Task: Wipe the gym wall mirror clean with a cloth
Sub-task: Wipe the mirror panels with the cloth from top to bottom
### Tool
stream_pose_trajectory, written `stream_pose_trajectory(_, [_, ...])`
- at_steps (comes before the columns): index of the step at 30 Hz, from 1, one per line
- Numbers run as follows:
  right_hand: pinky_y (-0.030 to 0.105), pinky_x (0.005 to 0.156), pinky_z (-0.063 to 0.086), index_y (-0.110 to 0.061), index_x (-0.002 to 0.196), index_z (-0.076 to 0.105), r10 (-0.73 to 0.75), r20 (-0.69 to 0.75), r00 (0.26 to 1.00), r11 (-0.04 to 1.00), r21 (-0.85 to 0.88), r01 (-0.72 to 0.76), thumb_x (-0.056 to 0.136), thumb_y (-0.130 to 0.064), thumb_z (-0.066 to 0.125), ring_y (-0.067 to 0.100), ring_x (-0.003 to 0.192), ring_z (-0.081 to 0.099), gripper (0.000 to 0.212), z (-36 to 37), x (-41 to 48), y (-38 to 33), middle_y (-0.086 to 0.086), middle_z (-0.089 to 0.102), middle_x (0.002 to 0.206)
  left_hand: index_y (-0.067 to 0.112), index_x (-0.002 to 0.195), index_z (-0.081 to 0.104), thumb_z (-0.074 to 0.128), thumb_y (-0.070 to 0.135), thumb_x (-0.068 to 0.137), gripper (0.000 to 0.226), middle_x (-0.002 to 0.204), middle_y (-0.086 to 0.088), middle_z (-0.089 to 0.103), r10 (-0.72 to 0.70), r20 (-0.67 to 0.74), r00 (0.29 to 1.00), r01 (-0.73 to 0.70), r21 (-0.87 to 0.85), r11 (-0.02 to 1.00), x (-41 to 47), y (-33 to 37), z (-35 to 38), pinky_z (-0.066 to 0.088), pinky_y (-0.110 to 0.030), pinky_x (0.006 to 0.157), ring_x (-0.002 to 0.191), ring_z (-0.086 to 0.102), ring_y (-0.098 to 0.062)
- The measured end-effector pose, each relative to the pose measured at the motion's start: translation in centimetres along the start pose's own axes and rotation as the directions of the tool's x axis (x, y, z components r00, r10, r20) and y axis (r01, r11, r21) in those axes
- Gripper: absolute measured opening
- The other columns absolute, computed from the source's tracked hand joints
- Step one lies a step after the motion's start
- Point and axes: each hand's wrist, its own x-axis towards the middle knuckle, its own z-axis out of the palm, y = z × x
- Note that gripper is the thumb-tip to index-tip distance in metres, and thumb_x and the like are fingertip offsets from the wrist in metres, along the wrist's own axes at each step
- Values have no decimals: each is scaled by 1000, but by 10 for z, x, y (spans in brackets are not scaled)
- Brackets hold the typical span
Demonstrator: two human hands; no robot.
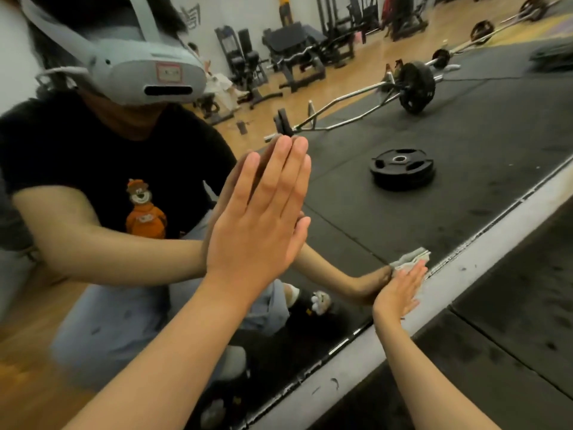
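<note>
The wall mirror (465,125) fills most of the view, its lower edge running along a grey sill. My left hand (263,218) lies flat against the glass with straight fingers, meeting its own reflection. Low on the mirror near the bottom edge, my right hand (400,290) presses a small pale cloth (412,260) against the glass with flat fingers. The cloth sticks out beyond my fingertips, partly covered by the hand.
The grey sill (356,361) borders black rubber floor mats (511,336) at the right. Reflected in the glass are a person crouching with a headset, a weight plate (401,169), a loaded bar (415,86) and gym machines (294,54) on a wooden floor.
</note>
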Motion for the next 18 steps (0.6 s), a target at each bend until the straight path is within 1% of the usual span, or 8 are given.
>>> stream_pose_trajectory(4, [43, 122, -7, -27, 157, -5, -6, 13, 1000, 999, 38, 5, 109, -33, 13, 13, 153, -6, 52, 1, -1, -9, -5, -7, 167, -3, 156, 7, 31, 44, 102, 76, 163, -17, 8, 8, -17, 1000, -8, 15, 1000, 0, 2, 0, -1, -47, 122, 150, 6, -30])
stream_pose_trajectory(7, [41, 121, -7, -23, 158, -5, 1, 7, 1000, 997, 78, -2, 110, -30, 14, 19, 153, -7, 52, -3, -3, -32, 1, -7, 167, -3, 156, 7, 31, 43, 101, 76, 163, -18, 6, 6, -25, 1000, -6, 19, 1000, 1, 1, 0, -2, -47, 122, 150, 6, -31])
stream_pose_trajectory(10, [37, 121, -8, -18, 158, -3, -172, -1, 985, 982, 79, 172, 110, -24, 18, 21, 153, -8, 53, -7, -8, -77, 6, -8, 166, -3, 156, 9, 35, 42, 99, 77, 163, -17, 8, 13, -12, 1000, -13, -10, 1000, 0, -1, -2, -1, -46, 123, 151, 7, -31])
stream_pose_trajectory(12, [37, 122, -9, -14, 157, -1, -271, -22, 962, 960, 69, 271, 109, -20, 22, 24, 153, -8, 54, -10, -9, -111, 10, -7, 166, -1, 155, 15, 39, 38, 95, 75, 162, -16, 16, 11, -21, 1000, -12, -79, 997, 3, -3, -5, 4, -44, 123, 150, 13, -29])
stream_pose_trajectory(13, [39, 122, -9, -13, 157, -1, -301, -27, 953, 952, 55, 302, 109, -19, 23, 26, 153, -7, 54, -13, -8, -127, 12, -7, 166, 1, 153, 23, 41, 38, 93, 73, 159, -16, 26, 8, -36, 999, -12, -131, 991, 8, -5, -8, 10, -43, 121, 147, 19, -28])
stream_pose_trajectory(15, [41, 121, -8, -12, 157, 0, -372, -44, 927, 928, 19, 373, 108, -24, 21, 29, 153, -5, 55, -16, -9, -156, 14, -4, 165, 4, 148, 37, 43, 37, 88, 68, 144, -13, 50, 22, -94, 995, -44, -233, 971, 24, -15, -18, 26, -42, 110, 136, 35, -25])
stream_pose_trajectory(16, [41, 121, -8, -13, 157, 2, -411, -50, 910, 912, 4, 411, 104, -30, 19, 30, 153, -4, 57, -18, -11, -169, 15, -3, 165, 4, 146, 40, 43, 37, 88, 67, 138, -12, 56, 41, -130, 991, -74, -260, 963, 35, -23, -24, 30, -41, 105, 132, 39, -24])
stream_pose_trajectory(18, [41, 121, -7, -19, 156, 3, -467, -38, 883, 884, -21, 467, 95, -38, 12, 28, 153, -5, 64, -22, -18, -196, 13, -3, 166, 5, 147, 39, 39, 38, 89, 67, 142, -11, 53, 109, -181, 977, -149, -224, 963, 58, -46, -34, 28, -41, 109, 135, 39, -24])
